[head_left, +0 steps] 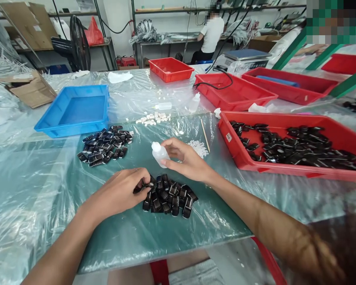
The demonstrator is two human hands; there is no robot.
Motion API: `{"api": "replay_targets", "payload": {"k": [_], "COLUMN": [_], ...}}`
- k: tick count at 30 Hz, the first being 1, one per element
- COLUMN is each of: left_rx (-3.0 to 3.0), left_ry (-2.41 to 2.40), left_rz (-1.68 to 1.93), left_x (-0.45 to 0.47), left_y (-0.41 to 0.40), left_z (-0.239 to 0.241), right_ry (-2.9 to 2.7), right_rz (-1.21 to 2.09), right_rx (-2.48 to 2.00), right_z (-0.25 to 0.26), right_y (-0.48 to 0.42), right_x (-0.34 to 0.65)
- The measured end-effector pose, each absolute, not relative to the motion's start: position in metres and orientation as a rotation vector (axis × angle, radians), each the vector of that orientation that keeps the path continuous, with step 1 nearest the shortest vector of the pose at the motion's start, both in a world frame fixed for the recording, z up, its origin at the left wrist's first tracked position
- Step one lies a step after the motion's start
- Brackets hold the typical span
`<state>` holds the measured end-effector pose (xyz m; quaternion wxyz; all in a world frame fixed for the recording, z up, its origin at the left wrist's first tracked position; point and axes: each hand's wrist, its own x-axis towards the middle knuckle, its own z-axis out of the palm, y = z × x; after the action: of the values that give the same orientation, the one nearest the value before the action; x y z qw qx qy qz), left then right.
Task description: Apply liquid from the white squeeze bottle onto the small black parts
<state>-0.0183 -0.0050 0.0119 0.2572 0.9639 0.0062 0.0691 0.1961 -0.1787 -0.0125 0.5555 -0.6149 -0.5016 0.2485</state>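
My left hand (123, 194) pinches one small black piece (141, 187) at the near edge of the pile of black pieces (169, 196), which lies on the green mat (130, 233) right in front of me. My right hand (188, 160), at one o'clock from the pile, grips a little white squeeze bottle (159, 153) between thumb and fingers. The bottle looks like soft, light plastic that would dent under pressure, so I judge the middle of its body the best place to hold it. The black pieces look hard, glossy and smooth, probably slippery, best taken by their long edges. A second heap of pieces (105, 145) sits at ten o'clock, a blue tray (74, 109) beyond it, and a red tray (240, 158) at three o'clock.
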Motion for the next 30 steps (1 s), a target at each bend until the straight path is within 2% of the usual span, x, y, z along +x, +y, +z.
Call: {"api": "replay_targets", "payload": {"k": [7, 11, 19, 30], "left_rx": [2.415, 2.411, 2.503, 2.584], "left_ry": [0.112, 0.082, -0.104, -0.279], "left_rz": [0.879, 1.088, 1.11, 1.189], "left_x": [-0.008, -0.006, -0.006, -0.004], "left_y": [0.003, 0.008, 0.012, 0.016], "left_z": [0.005, 0.002, 0.004, 0.005], "right_ry": [-1.321, -1.396, -1.405, -1.618], "right_rz": [0.396, 0.309, 0.166, -0.396], "right_rx": [-1.554, -1.572, -1.543, -1.322], "right_z": [0.009, 0.012, 0.008, 0.003], "right_y": [-0.191, -0.193, -0.196, -0.195], "right_x": [0.191, 0.189, 0.187, 0.182]}}
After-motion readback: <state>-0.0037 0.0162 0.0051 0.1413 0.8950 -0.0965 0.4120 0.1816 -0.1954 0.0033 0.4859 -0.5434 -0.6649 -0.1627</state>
